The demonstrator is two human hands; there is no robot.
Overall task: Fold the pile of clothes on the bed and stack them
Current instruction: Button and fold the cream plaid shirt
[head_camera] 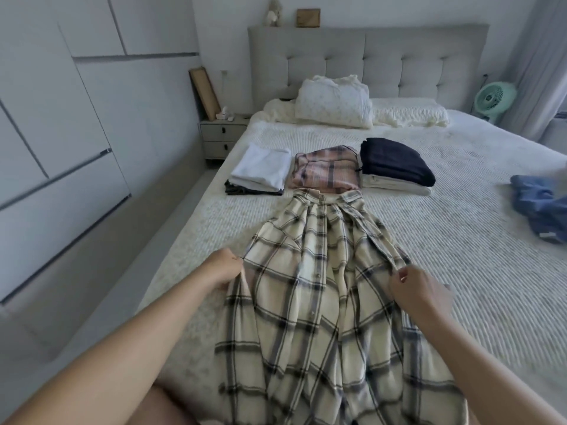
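Soft daylight, perhaps from right; edges warped.

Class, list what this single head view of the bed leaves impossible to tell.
- Plaid shirt: hem cut off by the bottom edge.
- Blue garment: cut off by the right edge, blurred.
- Left hand: fingers hidden behind the shirt's edge.
- Dark item under the white stack: mostly covered.

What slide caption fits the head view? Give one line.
Both hands, left and right, pinch the plaid shirt's edges on the bed, before three folded stacks.
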